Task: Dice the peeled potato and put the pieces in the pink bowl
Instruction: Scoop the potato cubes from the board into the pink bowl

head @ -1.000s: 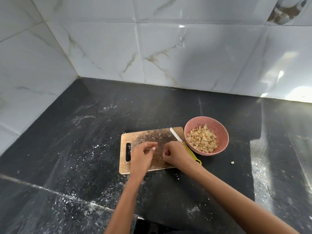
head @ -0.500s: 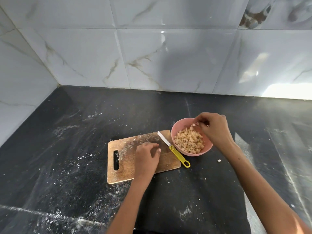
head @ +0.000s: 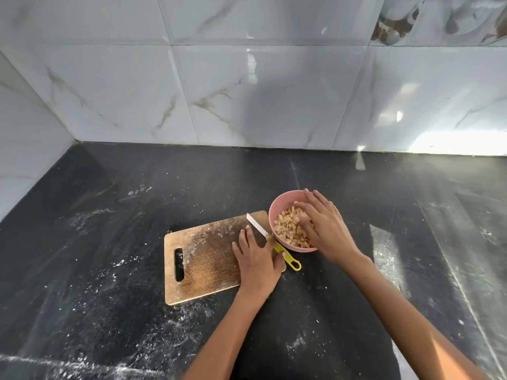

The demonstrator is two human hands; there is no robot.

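Two hands work near the middle of the dark worktop [head: 109, 242]. Left hand [head: 256, 259] lies flat, fingers straight, on the right end of the wooden cutting board [head: 203, 259], covering part of the yellow-handled knife [head: 288, 259] that lies across the board's right edge. Right hand [head: 326, 229] reaches into the pink bowl [head: 277, 207], just right of the board, with relaxed fingers spread over the diced potato pieces [head: 286, 229] heaped inside. White powder specks the worktop's front left.
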